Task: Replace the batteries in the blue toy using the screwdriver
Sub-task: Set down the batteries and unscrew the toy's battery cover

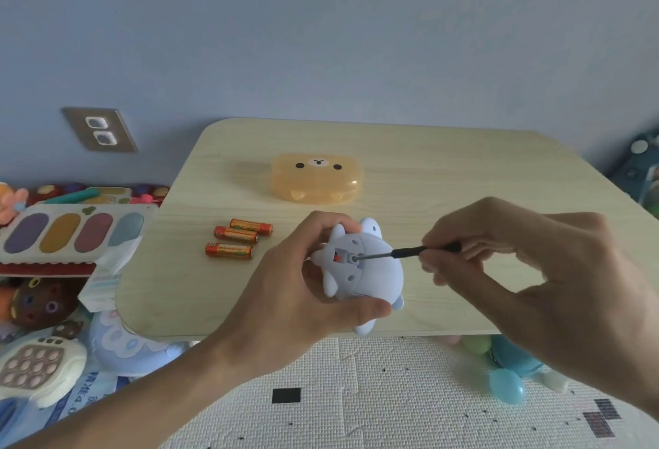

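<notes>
A pale blue animal-shaped toy (371, 270) is held above the front of the low wooden table (445, 177), its underside turned up toward me. My left hand (303, 291) grips it from the left and below. My right hand (517, 263) pinches a thin black screwdriver (410, 252), whose tip sits in a round recess on the toy's underside, beside a small orange part. Three orange and green batteries (237, 238) lie on the table left of the toy.
An orange translucent bear-face box (317, 177) stands closed at the table's middle back. Toys and a colourful keyboard (71, 231) crowd the floor on the left. A white patterned mat (356, 395) lies below the table's front edge, with plastic balls at the right.
</notes>
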Tool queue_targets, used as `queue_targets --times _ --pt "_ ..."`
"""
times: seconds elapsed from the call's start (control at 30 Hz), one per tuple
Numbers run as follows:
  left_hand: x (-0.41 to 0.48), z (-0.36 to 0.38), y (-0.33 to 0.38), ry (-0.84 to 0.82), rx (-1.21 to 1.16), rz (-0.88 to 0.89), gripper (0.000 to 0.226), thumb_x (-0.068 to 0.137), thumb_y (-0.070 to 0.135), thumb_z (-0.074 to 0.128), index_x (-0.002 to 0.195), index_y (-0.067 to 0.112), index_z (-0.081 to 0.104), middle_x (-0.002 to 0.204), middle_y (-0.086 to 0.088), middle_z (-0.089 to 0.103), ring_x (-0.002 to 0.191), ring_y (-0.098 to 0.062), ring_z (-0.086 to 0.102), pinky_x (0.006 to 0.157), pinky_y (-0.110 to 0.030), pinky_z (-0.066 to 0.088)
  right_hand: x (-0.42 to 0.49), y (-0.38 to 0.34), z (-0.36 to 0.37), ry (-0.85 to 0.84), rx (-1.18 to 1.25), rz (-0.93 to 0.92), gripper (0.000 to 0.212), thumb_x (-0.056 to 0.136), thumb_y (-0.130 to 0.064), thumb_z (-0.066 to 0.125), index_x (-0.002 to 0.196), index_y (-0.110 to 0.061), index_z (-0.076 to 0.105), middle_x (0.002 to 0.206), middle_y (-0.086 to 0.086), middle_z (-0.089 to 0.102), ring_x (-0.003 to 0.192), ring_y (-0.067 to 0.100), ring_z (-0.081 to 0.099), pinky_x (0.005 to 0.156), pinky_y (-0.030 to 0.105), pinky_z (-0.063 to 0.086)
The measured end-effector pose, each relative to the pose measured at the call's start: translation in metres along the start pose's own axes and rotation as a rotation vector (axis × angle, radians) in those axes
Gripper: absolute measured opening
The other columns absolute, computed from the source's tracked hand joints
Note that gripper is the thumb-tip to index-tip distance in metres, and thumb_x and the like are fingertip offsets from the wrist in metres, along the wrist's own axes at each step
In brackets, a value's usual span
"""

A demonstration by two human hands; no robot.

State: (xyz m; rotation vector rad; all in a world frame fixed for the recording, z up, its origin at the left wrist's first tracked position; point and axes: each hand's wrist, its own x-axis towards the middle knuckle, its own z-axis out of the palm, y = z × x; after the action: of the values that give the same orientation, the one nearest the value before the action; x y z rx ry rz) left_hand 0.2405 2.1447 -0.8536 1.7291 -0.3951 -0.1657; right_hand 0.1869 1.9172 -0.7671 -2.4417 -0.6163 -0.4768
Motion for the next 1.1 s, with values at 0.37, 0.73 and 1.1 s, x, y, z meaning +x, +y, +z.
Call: queue_targets --times 0.37,0.73,1.1 --pt "0.000 -0.001 0.001 0.014 -0.006 0.011 0.064 0.066 0.023 0.102 0.117 0.025 0.063 0.114 0.003 0.076 0.098 -0.034 0.075 0.078 -0.062 0.062 0.004 -0.004 0.010 0.111 0.217 0.058 0.003 0.089 -0.020 0.075 0.092 -0.022 0.076 0.073 -0.011 0.076 0.061 0.009 0.075 0.059 0.024 0.060" --pt "-0.001 -0.002 -0.001 0.015 0.031 0.031 0.062 0.064 0.024 0.099 0.114 0.025 0.063 0.111 0.009 0.075 0.095 -0.017 0.076 0.072 -0.035 0.065 0.006 0.008 0.008 0.078 -0.066 -0.035 0.013 0.104 -0.029 0.061 0.103 -0.030 0.074 0.070 -0.007 0.073 0.052 0.014 0.065 0.051 0.036 0.053" --pt "0.001 -0.003 0.000 0.029 0.070 0.023 0.064 0.067 0.023 0.100 0.118 0.027 0.062 0.109 0.011 0.074 0.093 -0.024 0.075 0.075 -0.051 0.064 0.009 -0.014 0.018 0.094 0.068 0.011 0.010 0.096 -0.032 0.066 0.096 -0.022 0.067 0.060 -0.010 0.065 0.050 0.008 0.062 0.047 0.021 0.049"
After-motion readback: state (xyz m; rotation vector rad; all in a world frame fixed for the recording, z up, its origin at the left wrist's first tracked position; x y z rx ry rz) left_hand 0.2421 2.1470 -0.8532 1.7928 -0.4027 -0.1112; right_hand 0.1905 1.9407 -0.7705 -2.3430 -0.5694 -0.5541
